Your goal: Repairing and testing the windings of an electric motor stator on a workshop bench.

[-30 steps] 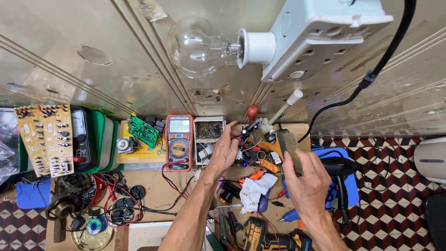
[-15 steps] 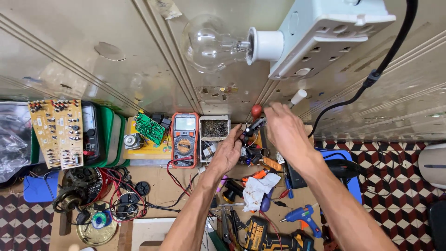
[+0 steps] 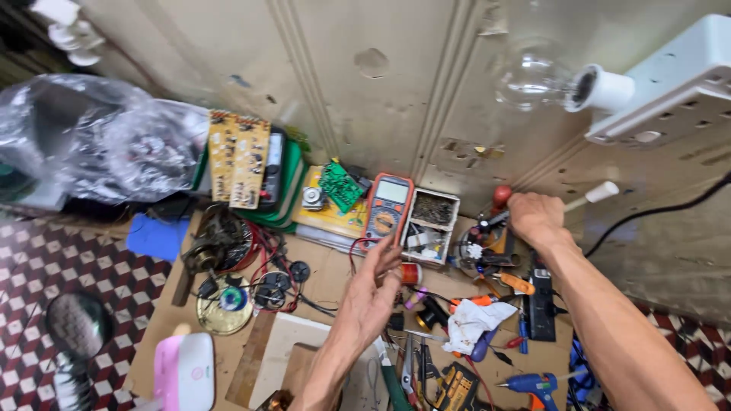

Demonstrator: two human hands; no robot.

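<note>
My right hand (image 3: 537,217) is closed in a fist around a tool whose white handle end (image 3: 601,192) sticks out past the knuckles, next to a red knob (image 3: 500,196) at the back of the bench. My left hand (image 3: 373,293) hovers with its fingers spread and nothing in it, just below an orange multimeter (image 3: 387,209). A small open box of parts (image 3: 430,224) and a little spool (image 3: 411,272) lie to that hand's right. What the right hand's tool ends in is hidden.
A clear bulb (image 3: 533,76) in a white socket on a white power strip (image 3: 670,84) hangs overhead. Circuit boards (image 3: 238,160), a plastic bag (image 3: 99,144), wires, a white rag (image 3: 476,320), a black power strip (image 3: 541,297) and a blue glue gun (image 3: 533,384) crowd the bench.
My right hand rose from the bench's right side to the white-handled tool and closed on it. My left hand drew back from the cluster of parts. The view swung left.
</note>
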